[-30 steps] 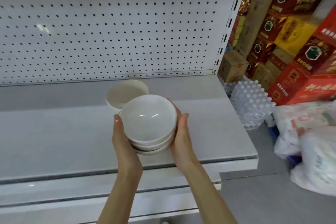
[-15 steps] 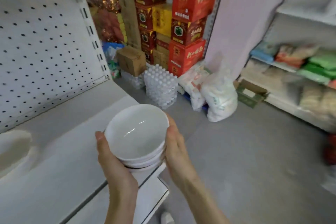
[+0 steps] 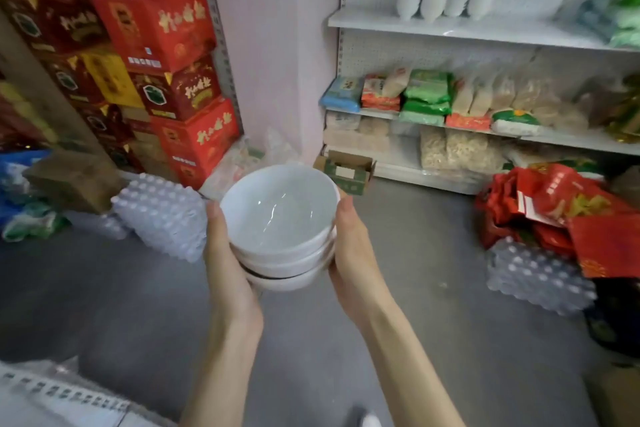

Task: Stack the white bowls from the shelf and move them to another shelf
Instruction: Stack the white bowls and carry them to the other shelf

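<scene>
You cradle the stack of white bowls [image 3: 280, 229] between your left hand [image 3: 227, 263] and right hand [image 3: 356, 253], fingers [image 3: 215, 218] pressed against its sides, the rest hidden beneath, so the nested bowls can't slide apart. Beyond your fingers, up right, the far shelf [image 3: 502, 35] likely awaits them.

The white bowls [image 3: 280, 218] look like smooth, glossy glazed ceramic, the floor [image 3: 138, 305] beneath them matt grey concrete, the red boxes [image 3: 162, 35] left of them printed cardboard, the bottle pack [image 3: 162, 211] beside them shiny plastic film.
</scene>
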